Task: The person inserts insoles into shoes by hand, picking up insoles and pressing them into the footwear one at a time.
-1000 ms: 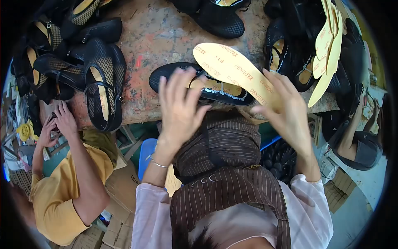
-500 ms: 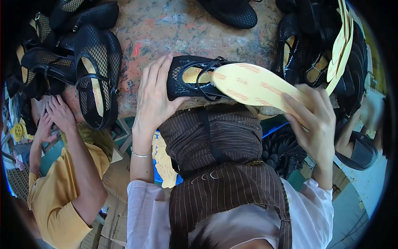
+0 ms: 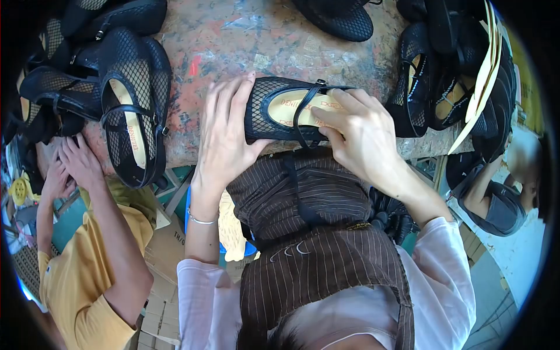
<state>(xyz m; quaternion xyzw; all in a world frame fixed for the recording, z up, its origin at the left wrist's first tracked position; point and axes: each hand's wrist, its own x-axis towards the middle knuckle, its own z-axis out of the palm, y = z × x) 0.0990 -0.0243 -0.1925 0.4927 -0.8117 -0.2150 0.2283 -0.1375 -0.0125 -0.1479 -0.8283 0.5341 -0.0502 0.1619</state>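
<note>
A black mesh shoe (image 3: 265,108) lies sideways in front of me, its toe to the left. Its strap crosses a yellow printed insole (image 3: 286,107) that sits inside the opening. My left hand (image 3: 224,131) is wrapped round the toe end, thumb at the near side. My right hand (image 3: 364,131) is at the heel end, its fingers inside the shoe on the insole; the heel is hidden under them.
Black mesh shoes (image 3: 131,105) stand at the left of the worktable (image 3: 204,41), more shoes (image 3: 411,87) at the right with upright yellow insoles (image 3: 487,76). Another shoe (image 3: 344,20) lies at the far edge. A co-worker (image 3: 93,268) sits at the left.
The yellow insole has gone from my right hand's grasp above the shoe into the shoe. My right hand has moved left onto the heel end. My left hand stays at the toe.
</note>
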